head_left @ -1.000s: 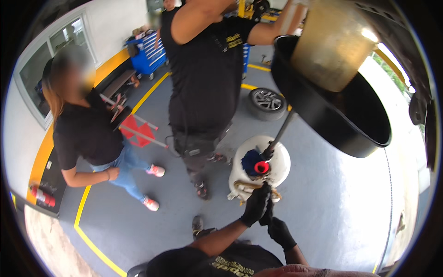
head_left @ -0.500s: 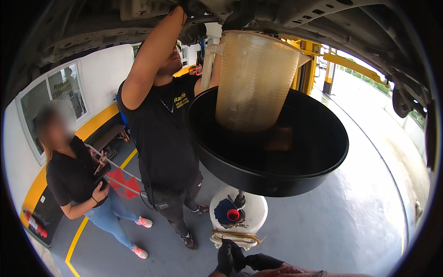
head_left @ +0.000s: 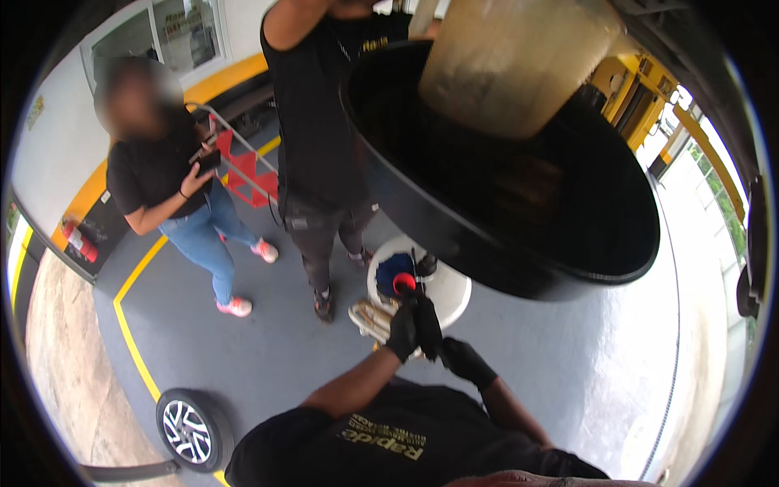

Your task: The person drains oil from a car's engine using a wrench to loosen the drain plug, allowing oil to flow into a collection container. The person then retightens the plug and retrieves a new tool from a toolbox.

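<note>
Both my hands wear black gloves and are close together over the near side of a white round drum (head_left: 450,300). My left hand (head_left: 402,331) is closed around a dark elongated thing (head_left: 428,326), whose kind I cannot make out. Just to the right, my right hand (head_left: 466,360) has its fingers drawn together by the lower end of that thing; what they grip is hidden. Beyond my left hand, a red ring-shaped opening (head_left: 403,282) sits beside a blue cloth (head_left: 393,269) on the drum. A pale coiled hose (head_left: 372,318) lies at the drum's left side.
A wide black drain pan (head_left: 495,235) hangs above the drum, with a cloudy jug (head_left: 511,73) in it. A co-worker (head_left: 324,122) stands behind with an arm raised. Another person (head_left: 162,170) holds a dark device at left. A wheel (head_left: 193,430) is at lower left.
The view has tipped downward, bringing my torso and forearms into sight. My hands have come up to the drum's near side, close to the red opening. The pan and jug appear higher and farther right.
</note>
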Action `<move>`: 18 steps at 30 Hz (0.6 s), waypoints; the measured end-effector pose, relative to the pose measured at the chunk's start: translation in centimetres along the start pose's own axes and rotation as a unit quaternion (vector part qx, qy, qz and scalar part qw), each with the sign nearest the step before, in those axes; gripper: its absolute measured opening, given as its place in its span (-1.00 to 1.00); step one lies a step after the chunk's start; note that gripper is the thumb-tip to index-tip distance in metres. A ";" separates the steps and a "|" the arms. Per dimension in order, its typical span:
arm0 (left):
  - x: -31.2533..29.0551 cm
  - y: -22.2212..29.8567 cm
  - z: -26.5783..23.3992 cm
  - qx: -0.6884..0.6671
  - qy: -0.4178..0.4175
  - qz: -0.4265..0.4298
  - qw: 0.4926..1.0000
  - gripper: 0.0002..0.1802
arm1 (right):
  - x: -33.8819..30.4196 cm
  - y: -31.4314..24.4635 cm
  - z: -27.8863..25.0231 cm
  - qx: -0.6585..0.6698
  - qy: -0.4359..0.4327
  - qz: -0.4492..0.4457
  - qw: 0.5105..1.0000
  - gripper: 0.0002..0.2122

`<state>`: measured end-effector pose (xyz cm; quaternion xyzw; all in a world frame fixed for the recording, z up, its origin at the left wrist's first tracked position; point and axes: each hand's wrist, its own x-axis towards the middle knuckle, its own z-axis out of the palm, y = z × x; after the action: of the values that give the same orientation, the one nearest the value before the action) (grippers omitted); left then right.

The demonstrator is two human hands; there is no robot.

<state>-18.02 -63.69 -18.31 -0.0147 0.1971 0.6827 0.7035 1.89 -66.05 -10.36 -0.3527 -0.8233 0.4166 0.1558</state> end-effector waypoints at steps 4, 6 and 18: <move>-1.9 -0.7 2.3 0.128 -0.044 0.120 0.983 -0.72 | 4.2 0.2 -2.8 0.389 -0.121 0.260 0.875 -0.73; -1.8 -3.7 1.1 0.243 0.020 0.212 0.947 -0.73 | 4.5 -0.6 -3.7 0.230 -0.221 0.182 0.930 -0.68; -14.9 -10.9 -8.5 0.179 0.422 0.402 0.793 -0.83 | 3.6 18.3 -9.1 0.286 -0.204 0.277 0.894 -0.75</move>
<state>-9.53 -81.13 -24.43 -0.0944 0.5812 0.7824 0.2028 12.60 -50.85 -19.57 -0.4136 -0.5514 0.7232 -0.0435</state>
